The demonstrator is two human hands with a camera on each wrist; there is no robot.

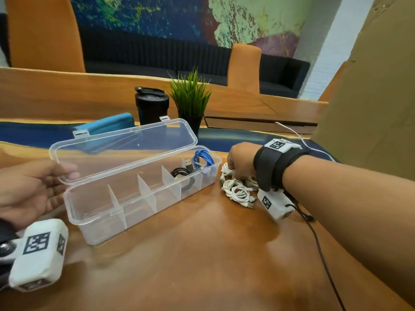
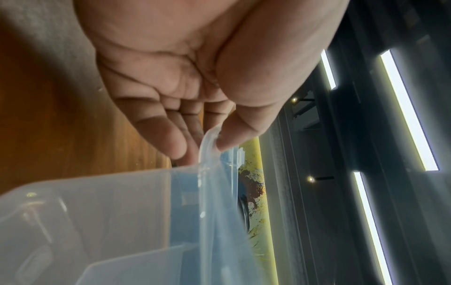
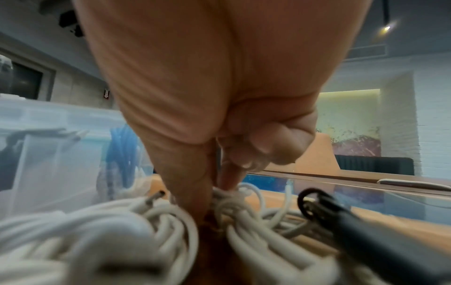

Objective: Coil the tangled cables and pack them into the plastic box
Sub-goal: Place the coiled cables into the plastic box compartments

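A tangle of white cables (image 1: 238, 187) lies on the wooden table (image 1: 202, 254) just right of the clear plastic box (image 1: 139, 194); their number cannot be counted. The box has four dividers making five compartments: one blue cable (image 1: 202, 159) in the far-right compartment, one black cable (image 1: 183, 173) next to it. The right hand (image 1: 241, 162) pinches into the white tangle, while the left hand (image 1: 33, 189) pinches the raised lid (image 1: 123, 144) at its corner.

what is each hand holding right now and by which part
Left hand pinches the box lid at its corner edge; right hand pinches the white cables near the pile's top.
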